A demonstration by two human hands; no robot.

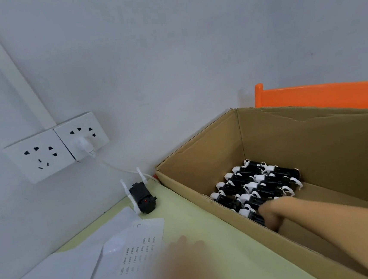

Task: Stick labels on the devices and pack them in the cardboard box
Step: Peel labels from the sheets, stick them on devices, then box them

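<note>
Right hand (270, 215) reaches down inside the box (202, 151), fingers curled over the near end of the device rows. It seems to grip a black-and-white device at the near wall, but the fingertips sit low behind the box rim, so I cannot tell for sure whether it pinches or only presses.

Left hand (184, 249) hovers blurred over the label sheet (142, 249); the blur hides its fingers, so whether they lie spread or curled cannot be told, and nothing shows in its hold.

Packed devices (252, 184) lie side by side in about 2 rows on the box floor, toward the left end; the right part of the floor is bare cardboard.

1 loose device (142, 198) stands on the green table (207, 256), just beside the box's left corner, near the wall. No label is visible on it from here. A white cable (118, 168) runs from a wall socket (81, 135) toward it. An orange chair (320, 97) shows behind the box.

Step in hand, as I judge it: setting a labelled device into the row.

Next move likely calls for:
- releasing that device snug against its neighbours
- fetching the loose device
- peeling 1 label from the sheet
</note>
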